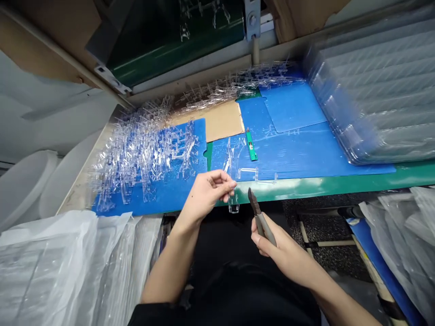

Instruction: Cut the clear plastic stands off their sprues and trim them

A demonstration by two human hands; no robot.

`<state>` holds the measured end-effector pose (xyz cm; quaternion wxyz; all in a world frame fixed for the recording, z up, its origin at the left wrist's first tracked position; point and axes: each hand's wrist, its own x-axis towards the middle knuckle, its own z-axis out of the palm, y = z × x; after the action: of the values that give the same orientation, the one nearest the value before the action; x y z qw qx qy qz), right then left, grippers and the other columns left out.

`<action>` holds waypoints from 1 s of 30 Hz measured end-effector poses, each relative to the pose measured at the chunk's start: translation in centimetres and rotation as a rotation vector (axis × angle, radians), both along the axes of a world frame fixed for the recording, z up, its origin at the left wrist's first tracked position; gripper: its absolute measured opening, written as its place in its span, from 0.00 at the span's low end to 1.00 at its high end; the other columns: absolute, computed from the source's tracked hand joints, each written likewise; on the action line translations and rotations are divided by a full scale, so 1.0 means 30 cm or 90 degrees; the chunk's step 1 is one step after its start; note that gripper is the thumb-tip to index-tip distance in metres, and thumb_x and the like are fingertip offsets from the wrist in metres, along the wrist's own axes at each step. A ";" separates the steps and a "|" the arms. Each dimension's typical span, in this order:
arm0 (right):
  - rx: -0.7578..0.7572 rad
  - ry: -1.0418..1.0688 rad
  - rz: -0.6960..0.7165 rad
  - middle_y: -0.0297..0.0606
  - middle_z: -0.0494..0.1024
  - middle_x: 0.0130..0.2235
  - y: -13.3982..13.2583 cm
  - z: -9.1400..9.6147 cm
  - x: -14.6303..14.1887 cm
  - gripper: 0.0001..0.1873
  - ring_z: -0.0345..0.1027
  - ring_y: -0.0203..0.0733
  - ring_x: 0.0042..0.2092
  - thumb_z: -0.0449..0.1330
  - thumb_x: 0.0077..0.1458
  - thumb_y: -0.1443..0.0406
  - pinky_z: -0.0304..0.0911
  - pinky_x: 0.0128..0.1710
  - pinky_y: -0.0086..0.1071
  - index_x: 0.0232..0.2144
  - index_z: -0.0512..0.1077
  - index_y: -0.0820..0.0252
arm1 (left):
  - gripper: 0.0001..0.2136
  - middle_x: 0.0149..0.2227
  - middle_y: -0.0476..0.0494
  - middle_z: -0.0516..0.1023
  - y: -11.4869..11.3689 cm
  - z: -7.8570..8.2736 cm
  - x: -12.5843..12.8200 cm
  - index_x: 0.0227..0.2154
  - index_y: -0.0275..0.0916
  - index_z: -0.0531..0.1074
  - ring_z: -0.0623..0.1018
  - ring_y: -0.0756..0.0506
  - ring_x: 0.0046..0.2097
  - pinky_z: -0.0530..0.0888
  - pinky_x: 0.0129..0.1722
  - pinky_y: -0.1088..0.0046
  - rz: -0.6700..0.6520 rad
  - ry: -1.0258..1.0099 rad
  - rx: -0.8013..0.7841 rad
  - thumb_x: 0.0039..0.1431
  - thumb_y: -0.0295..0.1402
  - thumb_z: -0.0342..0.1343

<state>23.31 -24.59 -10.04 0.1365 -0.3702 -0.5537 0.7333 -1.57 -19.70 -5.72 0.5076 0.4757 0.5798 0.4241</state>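
Note:
My left hand point(212, 191) pinches a small clear plastic part point(234, 206), which hangs below the fingertips at the table's front edge. In my right hand point(272, 242) is a pair of nippers point(257, 213), its handles squeezed close and its dark jaws pointing up toward the table. The jaws are apart from the plastic part. Just beyond them, a thin clear plastic sprue point(256, 174) lies on the blue sheet. Other clear pieces point(231, 154) lie behind my left fingers. A green box cutter point(251, 145) rests farther back.
A heap of clear plastic parts point(142, 149) covers the left of the table, with more along the back point(224, 90). Stacked clear trays point(380, 99) stand at right. A cardboard piece point(224, 120) lies mid-table. Bagged stacks point(68, 267) flank the front left. A green roller point(180, 54) hangs above.

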 end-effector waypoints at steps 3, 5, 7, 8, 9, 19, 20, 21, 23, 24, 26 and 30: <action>0.031 -0.066 0.052 0.34 0.69 0.40 -0.002 0.029 -0.036 0.14 0.63 0.43 0.42 0.54 0.76 0.51 0.61 0.44 0.38 0.43 0.64 0.53 | 0.18 0.24 0.47 0.80 -0.090 -0.069 0.013 0.28 0.37 0.77 0.73 0.53 0.22 0.71 0.24 0.78 0.075 -0.072 -0.008 0.56 0.44 0.77; 0.040 -0.076 0.070 0.34 0.70 0.40 -0.008 0.039 -0.056 0.13 0.63 0.43 0.42 0.54 0.76 0.52 0.61 0.45 0.38 0.43 0.64 0.53 | 0.19 0.24 0.46 0.80 -0.119 -0.086 0.016 0.28 0.36 0.76 0.74 0.53 0.22 0.72 0.24 0.77 0.092 -0.095 -0.006 0.56 0.45 0.77; 0.038 -0.069 0.074 0.33 0.69 0.39 -0.015 0.042 -0.070 0.13 0.63 0.42 0.41 0.54 0.76 0.51 0.61 0.44 0.37 0.44 0.64 0.54 | 0.19 0.25 0.46 0.81 -0.135 -0.094 0.012 0.28 0.36 0.76 0.74 0.52 0.22 0.72 0.25 0.77 0.086 -0.114 -0.004 0.56 0.46 0.76; 0.035 -0.063 0.074 0.33 0.69 0.39 -0.019 0.042 -0.074 0.14 0.63 0.42 0.40 0.54 0.76 0.51 0.61 0.43 0.37 0.44 0.64 0.54 | 0.19 0.25 0.46 0.81 -0.140 -0.097 0.008 0.28 0.36 0.77 0.74 0.52 0.22 0.73 0.25 0.77 0.079 -0.123 -0.004 0.56 0.46 0.76; 0.031 -0.059 0.074 0.33 0.69 0.39 -0.022 0.042 -0.076 0.14 0.63 0.42 0.40 0.54 0.76 0.51 0.62 0.43 0.37 0.44 0.64 0.54 | 0.19 0.25 0.46 0.81 -0.146 -0.101 0.005 0.28 0.36 0.77 0.75 0.52 0.22 0.73 0.25 0.77 0.073 -0.133 -0.004 0.57 0.46 0.76; 0.016 -0.078 0.062 0.35 0.71 0.42 -0.047 0.044 -0.075 0.16 0.64 0.43 0.43 0.54 0.76 0.48 0.64 0.44 0.37 0.46 0.66 0.53 | 0.18 0.26 0.46 0.81 -0.177 -0.132 -0.004 0.30 0.37 0.76 0.75 0.52 0.23 0.76 0.27 0.75 0.059 -0.147 -0.016 0.59 0.46 0.75; 0.016 -0.081 0.063 0.35 0.71 0.42 -0.048 0.043 -0.074 0.16 0.64 0.43 0.43 0.54 0.76 0.48 0.64 0.44 0.37 0.46 0.66 0.53 | 0.19 0.26 0.46 0.81 -0.178 -0.131 -0.004 0.30 0.37 0.76 0.75 0.52 0.23 0.76 0.27 0.75 0.059 -0.148 -0.018 0.59 0.46 0.75; 0.016 -0.084 0.064 0.35 0.71 0.42 -0.048 0.042 -0.073 0.17 0.64 0.44 0.43 0.54 0.76 0.48 0.64 0.45 0.37 0.46 0.66 0.53 | 0.19 0.26 0.46 0.81 -0.178 -0.131 -0.004 0.30 0.37 0.76 0.75 0.52 0.23 0.76 0.27 0.75 0.060 -0.149 -0.018 0.59 0.46 0.75; 0.014 -0.090 0.066 0.36 0.71 0.42 -0.049 0.040 -0.072 0.17 0.64 0.44 0.44 0.54 0.76 0.47 0.64 0.45 0.37 0.45 0.66 0.53 | 0.19 0.26 0.46 0.81 -0.177 -0.130 -0.003 0.30 0.37 0.77 0.75 0.52 0.23 0.76 0.27 0.75 0.061 -0.151 -0.017 0.59 0.47 0.75; 0.014 -0.091 0.065 0.36 0.71 0.42 -0.049 0.038 -0.072 0.17 0.64 0.44 0.44 0.54 0.76 0.47 0.64 0.44 0.37 0.45 0.66 0.53 | 0.19 0.26 0.46 0.81 -0.176 -0.129 -0.001 0.30 0.37 0.77 0.75 0.52 0.23 0.75 0.27 0.76 0.061 -0.152 -0.017 0.59 0.47 0.75; 0.015 -0.088 0.062 0.35 0.71 0.42 -0.048 0.034 -0.071 0.17 0.64 0.44 0.43 0.54 0.76 0.47 0.64 0.44 0.36 0.45 0.66 0.53 | 0.19 0.25 0.47 0.81 -0.175 -0.129 0.003 0.29 0.37 0.76 0.75 0.52 0.22 0.75 0.27 0.76 0.063 -0.156 -0.017 0.58 0.46 0.75; 0.016 -0.077 0.054 0.34 0.70 0.41 -0.046 0.025 -0.069 0.16 0.63 0.42 0.41 0.53 0.76 0.48 0.64 0.43 0.36 0.46 0.66 0.52 | 0.19 0.25 0.47 0.81 -0.174 -0.133 0.015 0.29 0.36 0.76 0.75 0.53 0.22 0.74 0.26 0.77 0.057 -0.165 -0.028 0.57 0.46 0.76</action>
<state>21.24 -25.98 -9.29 0.0763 -0.3883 -0.5852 0.7078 -1.12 -24.92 -9.71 0.5690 0.3791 0.5393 0.4916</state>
